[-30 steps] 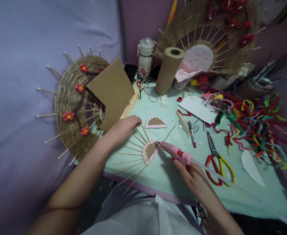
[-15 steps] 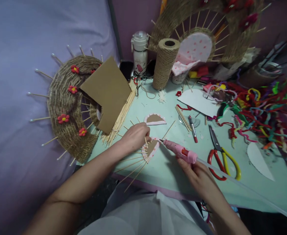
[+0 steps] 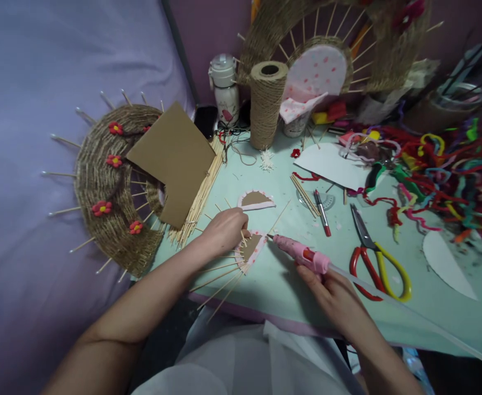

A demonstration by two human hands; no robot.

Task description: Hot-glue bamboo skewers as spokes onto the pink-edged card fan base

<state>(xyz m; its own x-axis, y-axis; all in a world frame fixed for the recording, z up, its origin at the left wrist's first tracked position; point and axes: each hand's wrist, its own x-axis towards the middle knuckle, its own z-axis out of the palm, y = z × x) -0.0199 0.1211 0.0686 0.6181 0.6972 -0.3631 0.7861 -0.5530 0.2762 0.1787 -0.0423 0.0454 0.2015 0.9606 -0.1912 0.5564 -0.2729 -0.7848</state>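
A pink glue gun [image 3: 302, 253] with a long clear glue stick at its back is in my right hand [image 3: 331, 291], its tip at the right end of a cardboard half-disc [image 3: 250, 248]. Pink-spotted cloth edges this half-disc, and thin wooden sticks [image 3: 220, 277] fan out from its curved side. My left hand [image 3: 227, 227] is closed at the half-disc's upper left, over the sticks; what its fingers pinch is too small to make out. Just above lies a second cloth-edged half-disc [image 3: 257, 200].
Scissors [image 3: 372, 247], a red pen [image 3: 322, 213] and white paper [image 3: 333, 167] lie right. Colourful pipe cleaners [image 3: 430, 181] spread beyond. A twine roll [image 3: 266, 107] and bottle [image 3: 225, 88] stand behind. Brown cardboard [image 3: 179, 164] rests over a stick bundle and a woven fan [image 3: 105, 164] at left.
The view has shifted slightly. Both hands and the glue gun hold nearly the same places around the lower half-disc.
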